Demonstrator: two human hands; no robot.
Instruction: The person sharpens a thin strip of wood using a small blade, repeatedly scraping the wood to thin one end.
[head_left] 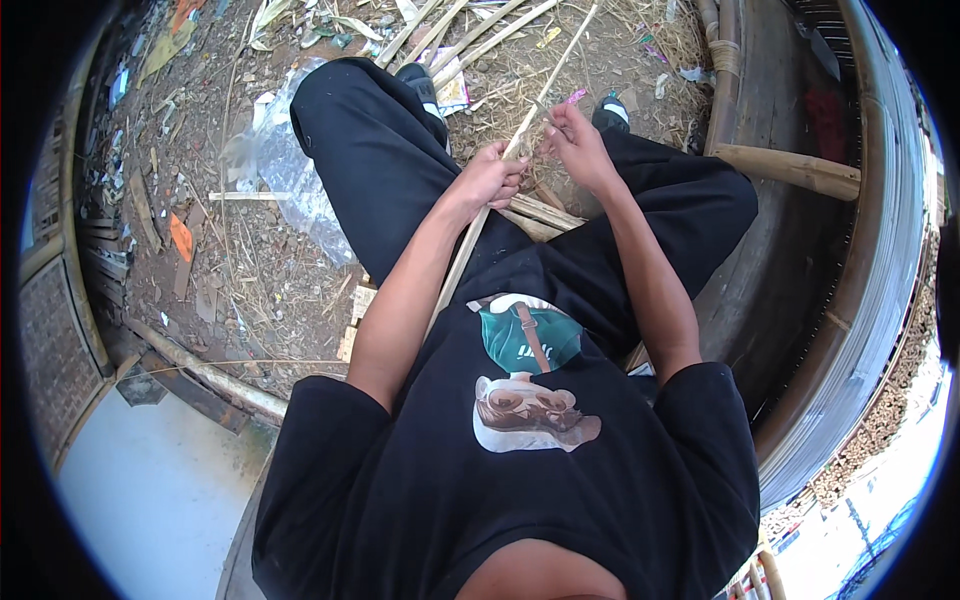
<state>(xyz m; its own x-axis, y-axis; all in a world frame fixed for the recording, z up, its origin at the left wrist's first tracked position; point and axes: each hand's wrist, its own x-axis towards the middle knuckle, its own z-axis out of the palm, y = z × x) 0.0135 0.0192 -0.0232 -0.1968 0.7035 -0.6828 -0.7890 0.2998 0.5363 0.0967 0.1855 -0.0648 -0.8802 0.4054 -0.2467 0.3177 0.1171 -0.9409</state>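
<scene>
Short white lettering (533,352) on the green panel (500,338) of the printed motif (512,400), front of the black T-shirt (430,490).

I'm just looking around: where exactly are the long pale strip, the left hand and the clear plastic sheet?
Long pale strip (467,252): head view, on its lower stretch, below the left hand.
Left hand (486,180): head view, on its back.
Clear plastic sheet (302,200): head view, on its crumpled middle.

Strip (460,265) between legs (375,170); plastic sheet (300,195) on ground (175,260), left of both; loose strips (497,42) beyond left shoe (418,80).
</scene>
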